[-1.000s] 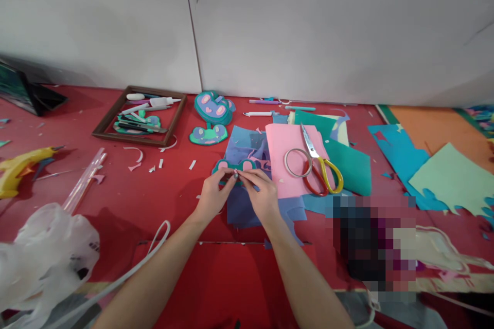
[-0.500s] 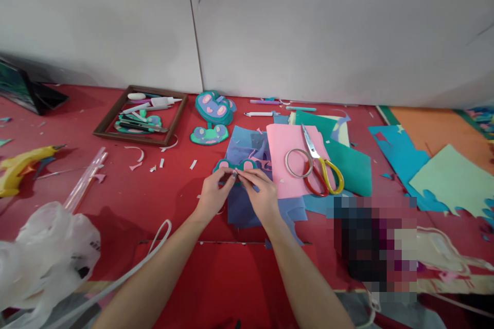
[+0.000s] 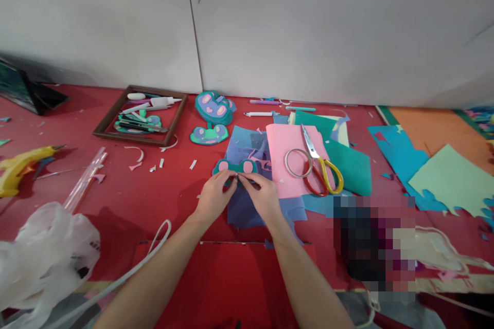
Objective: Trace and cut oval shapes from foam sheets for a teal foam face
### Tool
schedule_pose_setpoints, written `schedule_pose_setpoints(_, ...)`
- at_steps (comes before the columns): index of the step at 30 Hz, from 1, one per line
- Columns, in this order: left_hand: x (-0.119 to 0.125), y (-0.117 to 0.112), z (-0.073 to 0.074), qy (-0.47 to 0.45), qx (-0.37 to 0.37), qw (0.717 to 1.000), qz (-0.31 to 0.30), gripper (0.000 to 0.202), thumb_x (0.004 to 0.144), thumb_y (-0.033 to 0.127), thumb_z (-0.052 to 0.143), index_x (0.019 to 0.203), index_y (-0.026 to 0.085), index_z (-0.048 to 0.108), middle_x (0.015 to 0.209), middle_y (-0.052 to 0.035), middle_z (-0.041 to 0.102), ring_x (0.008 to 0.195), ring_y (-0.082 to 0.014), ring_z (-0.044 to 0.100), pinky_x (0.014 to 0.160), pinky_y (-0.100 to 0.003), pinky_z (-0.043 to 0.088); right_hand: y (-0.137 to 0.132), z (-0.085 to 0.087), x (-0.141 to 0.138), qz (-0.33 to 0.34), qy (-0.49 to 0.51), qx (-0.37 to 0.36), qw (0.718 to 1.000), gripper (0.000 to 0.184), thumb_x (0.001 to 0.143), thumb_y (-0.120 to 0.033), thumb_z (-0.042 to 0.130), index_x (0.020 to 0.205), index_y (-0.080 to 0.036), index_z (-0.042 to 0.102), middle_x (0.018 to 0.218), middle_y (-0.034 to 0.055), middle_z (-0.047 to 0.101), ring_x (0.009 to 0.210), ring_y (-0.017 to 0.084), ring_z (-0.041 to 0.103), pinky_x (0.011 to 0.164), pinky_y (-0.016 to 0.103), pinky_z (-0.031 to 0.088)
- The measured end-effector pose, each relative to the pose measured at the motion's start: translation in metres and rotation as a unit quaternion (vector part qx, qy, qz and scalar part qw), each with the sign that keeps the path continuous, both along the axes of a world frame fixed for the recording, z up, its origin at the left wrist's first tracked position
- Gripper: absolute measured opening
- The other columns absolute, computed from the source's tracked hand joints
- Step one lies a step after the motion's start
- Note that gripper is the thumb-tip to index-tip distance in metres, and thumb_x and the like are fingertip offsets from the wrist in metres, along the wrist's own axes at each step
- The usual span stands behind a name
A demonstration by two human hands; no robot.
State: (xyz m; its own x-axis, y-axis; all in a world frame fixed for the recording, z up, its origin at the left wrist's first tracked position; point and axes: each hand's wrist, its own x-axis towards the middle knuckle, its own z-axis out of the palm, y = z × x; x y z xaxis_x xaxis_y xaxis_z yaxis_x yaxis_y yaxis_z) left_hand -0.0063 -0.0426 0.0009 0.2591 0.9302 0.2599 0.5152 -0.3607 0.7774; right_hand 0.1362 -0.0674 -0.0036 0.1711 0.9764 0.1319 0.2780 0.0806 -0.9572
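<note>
Honestly, from the head view, would call it past the rough stage but not finished. Got the dark green cut-out [image 3: 236, 167] sitting over the blue-purple sheets [image 3: 247, 208] at the near middle of the desk [image 3: 177, 200]. Can see two pink ovals [image 3: 223, 166] already on it, one per rounded bump, so would count the outline and the upper trim as done. Can't say whether glued or just laid on. Have the left hand [image 3: 213, 196] and right hand [image 3: 263, 194] nearly meeting at the near side, both closed to a narrow pinch, apparently on a tiny bit [image 3: 236, 175] too small to identify. Can't judge the lower middle, being covered by fingers. Going by the frog-like piece [image 3: 209, 135] farther back, with marks across its lower part, would guess at some detailing left. Can also spot a heart-like piece [image 3: 212, 107] behind that, carrying pink ovals and a small pink heart, so seemingly complete or close. Also seeing scissors [image 3: 313, 152] resting on the pink sheet [image 3: 277, 182] near a tape-like ring [image 3: 286, 162], plus a yellow glue gun [image 3: 23, 163] over at far left, both out of hand right now.
</note>
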Motion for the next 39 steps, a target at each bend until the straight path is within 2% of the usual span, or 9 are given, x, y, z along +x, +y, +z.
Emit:
schedule_pose_setpoints(4, -0.0004, -0.0003, -0.0012, 0.023, 0.006, 1.000, -0.008, 0.013, 0.087, 0.024, 0.051, 0.089, 0.022, 0.064, 0.088, -0.0038, 0.072, 0.082, -0.0172, 0.068, 0.078, -0.030, 0.055, 0.0008, 0.0019, 0.0017, 0.005, -0.009, -0.005, 1.000, 0.017, 0.083, -0.032, 0.062, 0.086, -0.023, 0.077, 0.086, 0.0030, 0.077, 0.076, 0.020, 0.073, 0.067, 0.029, 0.061)
schedule_pose_setpoints(39, -0.0001, 0.0000, 0.0004, 0.037, 0.000, 0.999, -0.016, 0.014, 0.086, 0.022, 0.051, 0.089, 0.022, 0.064, 0.088, -0.0037, 0.072, 0.082, -0.0169, 0.067, 0.078, -0.030, 0.054, 0.0015, 0.0015, 0.0041, 0.013, -0.023, -0.012, 1.000, 0.019, 0.083, -0.033, 0.061, 0.083, -0.023, 0.077, 0.084, 0.0023, 0.078, 0.074, 0.021, 0.073, 0.070, 0.031, 0.061)
